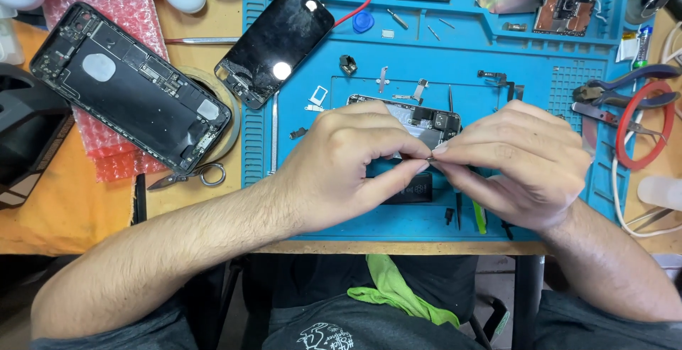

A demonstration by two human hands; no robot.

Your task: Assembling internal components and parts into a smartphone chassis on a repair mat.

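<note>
Left hand (pixel 348 162) & right hand (pixel 522 162) meet fingertip to fingertip over blue mat (pixel 540 108), both pinching a tiny metal part (pixel 430 157), too small to ID. Opened phone (pixel 415 119) lies just behind hands, partly hidden. Far left: detached screen (pixel 273 41), phone housing (pixel 128 87) on bubble wrap. Pliers (pixel 625 91) right.

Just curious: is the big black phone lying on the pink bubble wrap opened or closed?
Opened: the black phone body lies without screen, its inner parts exposed.
</note>
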